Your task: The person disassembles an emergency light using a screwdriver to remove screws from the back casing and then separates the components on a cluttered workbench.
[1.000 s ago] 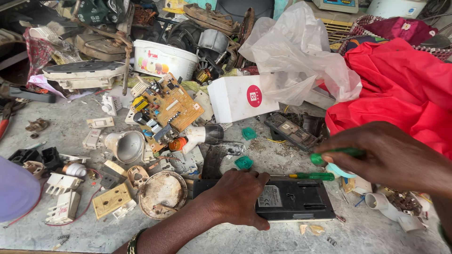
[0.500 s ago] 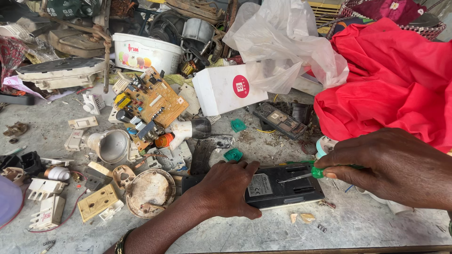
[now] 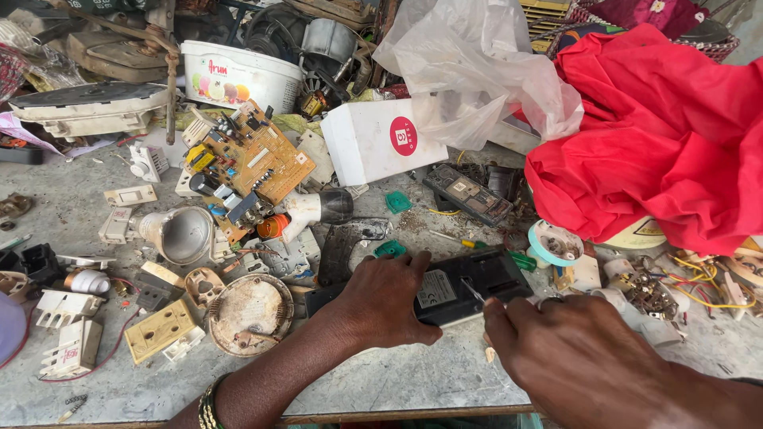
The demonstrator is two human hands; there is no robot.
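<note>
A red cloth (image 3: pixel 660 135) lies heaped well beyond the right hand's fingers (image 3: pixel 509 311), with a clear plastic bag (image 3: pixel 469 71) and a white box (image 3: pixel 377 143) farther out past the left hand's fingers (image 3: pixel 413 266). A brown circuit board (image 3: pixel 246 163) sits beyond and left of them. On the grey counter (image 3: pixel 413 377), the left hand (image 3: pixel 381 298) presses flat, fingers spread, on a black device (image 3: pixel 453 286). The right hand (image 3: pixel 584 361) has its fingers pinched shut on a thin screwdriver (image 3: pixel 474 291), tip touching the device just beside the left fingertips. A round rusty disc (image 3: pixel 250 312) lies left of the wrist.
</note>
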